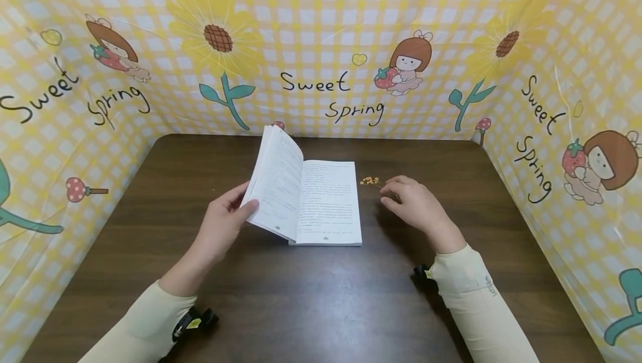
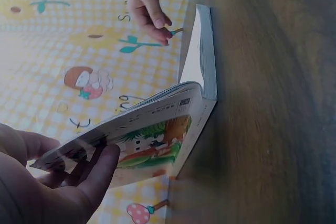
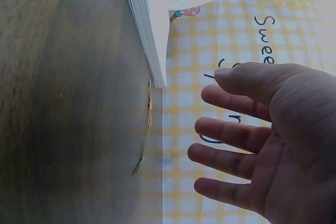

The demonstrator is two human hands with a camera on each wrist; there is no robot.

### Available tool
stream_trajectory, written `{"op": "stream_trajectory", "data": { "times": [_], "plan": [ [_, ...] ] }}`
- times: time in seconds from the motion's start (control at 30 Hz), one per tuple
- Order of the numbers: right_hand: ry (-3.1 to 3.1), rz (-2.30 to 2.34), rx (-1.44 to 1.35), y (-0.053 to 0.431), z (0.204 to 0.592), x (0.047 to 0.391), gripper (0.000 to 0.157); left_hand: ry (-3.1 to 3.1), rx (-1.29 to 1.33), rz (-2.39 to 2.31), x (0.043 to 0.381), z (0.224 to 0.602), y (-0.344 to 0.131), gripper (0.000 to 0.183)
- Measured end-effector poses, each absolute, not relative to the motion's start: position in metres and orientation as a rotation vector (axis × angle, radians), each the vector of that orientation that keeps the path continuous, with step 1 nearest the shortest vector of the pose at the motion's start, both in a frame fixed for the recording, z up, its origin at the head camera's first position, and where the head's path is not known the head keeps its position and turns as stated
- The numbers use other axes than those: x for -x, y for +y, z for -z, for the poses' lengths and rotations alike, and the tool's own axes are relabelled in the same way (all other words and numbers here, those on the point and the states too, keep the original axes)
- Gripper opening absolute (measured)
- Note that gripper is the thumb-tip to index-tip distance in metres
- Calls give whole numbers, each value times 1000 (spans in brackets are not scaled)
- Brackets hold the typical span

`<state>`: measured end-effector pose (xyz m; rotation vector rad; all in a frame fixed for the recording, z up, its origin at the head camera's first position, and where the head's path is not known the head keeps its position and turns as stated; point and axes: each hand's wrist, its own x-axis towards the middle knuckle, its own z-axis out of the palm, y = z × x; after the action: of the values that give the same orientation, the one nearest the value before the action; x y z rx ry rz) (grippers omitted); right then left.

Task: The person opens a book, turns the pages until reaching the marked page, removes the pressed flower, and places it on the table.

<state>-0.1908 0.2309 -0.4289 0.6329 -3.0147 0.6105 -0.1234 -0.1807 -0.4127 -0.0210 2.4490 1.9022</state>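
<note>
An open book [image 1: 328,201] lies on the table with its left part lifted at a slant. My left hand [image 1: 228,218] holds that raised part at its outer edge, thumb on the page side and fingers behind the cover. In the left wrist view the illustrated cover [image 2: 157,142] shows beside those fingers. To the right of the book lies a small dried flower sprig [image 1: 370,180] with yellow heads and a thin stem [image 3: 144,148]. Just beside it hovers my right hand [image 1: 413,204], fingers spread and holding nothing in the right wrist view.
A dark wooden table [image 1: 321,301] lies under everything. Yellow checked cloth [image 1: 321,34] with flowers and cartoon figures walls off the back and both sides. Each sleeve carries a black wrist camera [image 1: 200,318].
</note>
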Motion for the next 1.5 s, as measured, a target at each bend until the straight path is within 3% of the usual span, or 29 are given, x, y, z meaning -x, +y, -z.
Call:
{"op": "stream_trajectory", "data": {
  "times": [0.23,0.53,1.17,1.33,1.5],
  "plan": [
    [-3023,-611,-633,232,425,190,25,2597,-234,-1815,121,409,-159,67],
    [-3030,-626,-642,233,424,190,24,2875,-390,-1646,121,400,-132,41],
    [-3047,-645,-630,238,424,191,25,3034,-863,-1183,138,407,-58,36],
    [-3041,-630,-631,239,425,192,25,3085,-1015,-914,146,422,-36,14],
    [-3032,-627,-637,239,427,192,26,3064,-1092,-668,149,437,-18,22]
  ]
}}
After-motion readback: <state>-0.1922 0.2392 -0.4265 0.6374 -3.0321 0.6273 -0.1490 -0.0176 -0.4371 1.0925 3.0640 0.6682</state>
